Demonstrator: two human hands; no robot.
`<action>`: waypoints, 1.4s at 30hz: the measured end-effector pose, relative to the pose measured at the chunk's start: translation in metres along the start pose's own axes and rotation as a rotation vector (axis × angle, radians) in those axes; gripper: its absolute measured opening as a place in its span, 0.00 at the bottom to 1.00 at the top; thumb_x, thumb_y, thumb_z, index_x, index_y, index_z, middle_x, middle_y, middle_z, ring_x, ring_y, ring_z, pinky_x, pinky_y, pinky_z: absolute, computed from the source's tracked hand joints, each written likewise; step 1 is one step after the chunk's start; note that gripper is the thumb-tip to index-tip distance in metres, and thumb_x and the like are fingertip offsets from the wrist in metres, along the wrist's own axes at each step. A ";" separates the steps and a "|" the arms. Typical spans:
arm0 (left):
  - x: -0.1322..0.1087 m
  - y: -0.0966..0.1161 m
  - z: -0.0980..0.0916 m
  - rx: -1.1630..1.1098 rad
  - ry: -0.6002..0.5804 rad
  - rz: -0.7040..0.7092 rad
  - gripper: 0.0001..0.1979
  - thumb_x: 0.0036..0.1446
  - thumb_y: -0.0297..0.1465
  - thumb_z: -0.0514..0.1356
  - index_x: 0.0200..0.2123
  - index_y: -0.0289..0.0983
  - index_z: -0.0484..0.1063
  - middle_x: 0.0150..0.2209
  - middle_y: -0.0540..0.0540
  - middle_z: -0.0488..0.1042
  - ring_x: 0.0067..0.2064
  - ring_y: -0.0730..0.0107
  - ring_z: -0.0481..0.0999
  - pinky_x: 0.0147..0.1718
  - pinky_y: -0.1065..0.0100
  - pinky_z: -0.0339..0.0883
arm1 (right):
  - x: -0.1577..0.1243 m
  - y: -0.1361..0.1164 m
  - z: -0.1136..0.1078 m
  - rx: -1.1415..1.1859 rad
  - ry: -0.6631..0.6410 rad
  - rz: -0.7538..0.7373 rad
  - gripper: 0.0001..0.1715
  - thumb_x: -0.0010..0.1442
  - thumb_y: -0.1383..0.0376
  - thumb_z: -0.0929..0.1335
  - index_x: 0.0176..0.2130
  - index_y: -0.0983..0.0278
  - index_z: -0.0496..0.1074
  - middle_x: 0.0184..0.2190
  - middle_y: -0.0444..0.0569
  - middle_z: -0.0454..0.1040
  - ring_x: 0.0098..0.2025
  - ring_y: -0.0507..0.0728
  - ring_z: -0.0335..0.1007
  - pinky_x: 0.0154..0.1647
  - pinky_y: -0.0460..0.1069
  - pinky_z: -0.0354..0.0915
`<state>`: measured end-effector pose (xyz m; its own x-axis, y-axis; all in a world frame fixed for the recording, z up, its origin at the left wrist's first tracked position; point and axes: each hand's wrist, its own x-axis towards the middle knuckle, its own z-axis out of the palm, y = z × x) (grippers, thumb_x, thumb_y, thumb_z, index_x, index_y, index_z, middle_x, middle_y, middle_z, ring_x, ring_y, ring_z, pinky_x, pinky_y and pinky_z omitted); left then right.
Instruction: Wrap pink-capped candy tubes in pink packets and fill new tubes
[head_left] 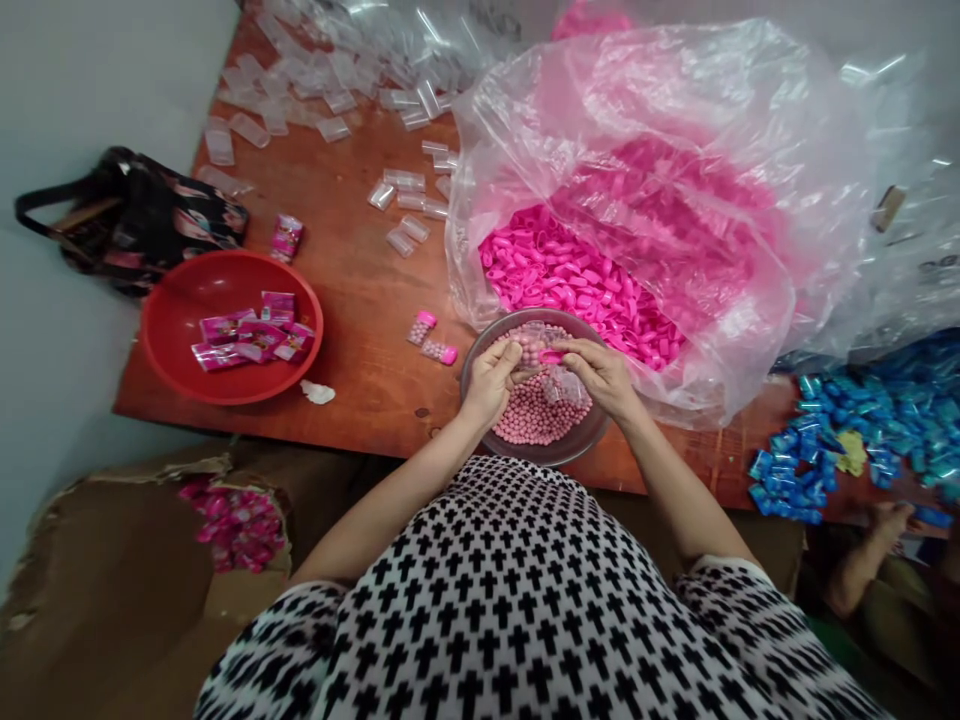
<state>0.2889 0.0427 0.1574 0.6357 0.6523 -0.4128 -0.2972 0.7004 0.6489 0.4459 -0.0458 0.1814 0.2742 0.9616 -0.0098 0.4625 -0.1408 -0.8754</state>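
Note:
Both of my hands meet over a metal bowl (574, 445) of small pink candy beads at the table's near edge. My left hand (491, 380) is closed round a small clear tube (531, 345) filled with pink beads. My right hand (600, 375) pinches a pink cap (551, 355) at the tube's end. Just behind the bowl, a big clear plastic bag (637, 200) lies open with a heap of pink caps (570, 280) inside. Two filled, capped tubes (431, 338) lie on the wooden table (352, 310) left of the bowl.
A red bowl (176, 310) with pink sachets sits at the left. Several empty clear tubes (330, 90) litter the far table. A dark handbag (135, 215) rests at the left edge. Blue packets (855, 430) pile at right, near another person's hand (892, 520). A cardboard box (135, 580) with pink packets stands below left.

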 end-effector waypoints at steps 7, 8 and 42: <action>-0.007 -0.005 -0.001 0.057 0.005 0.052 0.22 0.44 0.45 0.68 0.36 0.35 0.74 0.34 0.48 0.79 0.35 0.69 0.79 0.41 0.63 0.75 | -0.004 -0.011 -0.001 0.258 -0.190 0.278 0.21 0.51 0.54 0.73 0.41 0.64 0.76 0.30 0.44 0.76 0.28 0.50 0.68 0.30 0.47 0.66; -0.007 -0.006 -0.003 0.071 0.013 0.065 0.22 0.44 0.45 0.68 0.36 0.35 0.74 0.35 0.48 0.79 0.35 0.69 0.79 0.41 0.63 0.75 | -0.004 -0.012 0.000 0.247 -0.167 0.269 0.20 0.51 0.54 0.73 0.40 0.64 0.75 0.29 0.44 0.75 0.27 0.50 0.67 0.30 0.47 0.65; -0.019 0.014 -0.022 0.772 -0.082 0.487 0.10 0.55 0.34 0.60 0.37 0.41 0.80 0.39 0.46 0.81 0.41 0.62 0.79 0.47 0.62 0.69 | -0.003 -0.042 0.012 -0.406 -0.088 -0.357 0.14 0.64 0.62 0.62 0.49 0.60 0.68 0.32 0.51 0.72 0.35 0.58 0.70 0.38 0.53 0.69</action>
<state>0.2574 0.0465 0.1603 0.6222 0.7815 0.0460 -0.0055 -0.0543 0.9985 0.4155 -0.0396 0.2126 -0.0230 0.9800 0.1977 0.8070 0.1349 -0.5750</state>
